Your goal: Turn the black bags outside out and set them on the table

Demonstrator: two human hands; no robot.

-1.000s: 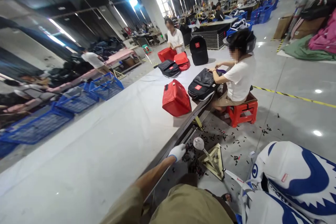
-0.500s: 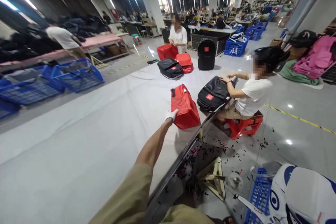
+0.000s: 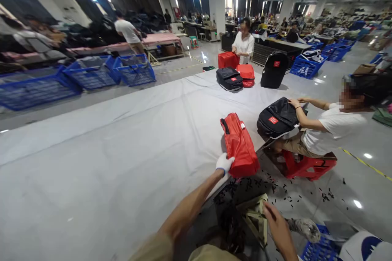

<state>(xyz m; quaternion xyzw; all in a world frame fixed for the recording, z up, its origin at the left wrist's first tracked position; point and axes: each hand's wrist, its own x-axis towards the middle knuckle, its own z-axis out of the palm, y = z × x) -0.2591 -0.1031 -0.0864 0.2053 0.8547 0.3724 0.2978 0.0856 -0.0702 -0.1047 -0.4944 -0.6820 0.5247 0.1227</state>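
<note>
A white glove with a blue cuff covers my left hand (image 3: pixel 225 163), which is closed on the lower left edge of a red backpack (image 3: pixel 240 144). The backpack leans at the table's near right edge, with a black strip at its upper left and a small white tag. My bare right hand (image 3: pixel 278 225) is low on the right, past the table edge, with nothing seen in it. Its fingers look loosely stretched out, though slightly blurred. Just beyond the red backpack, a black backpack (image 3: pixel 277 118) with a red label lies under a seated co-worker's hands.
The table (image 3: pixel 122 151) has a white cover. Further back are another black backpack (image 3: pixel 229 78), a red one (image 3: pixel 246 74) and an upright black one (image 3: pixel 274 69). Two co-workers sit or stand at the table. A red stool (image 3: pixel 309 166), wooden stand (image 3: pixel 260 228) and blue baskets (image 3: pixel 136 71) are around.
My left hand has drawn the red backpack nearer and turned it; it now overhangs the table edge. My right hand has come into view. The view has swung left.
</note>
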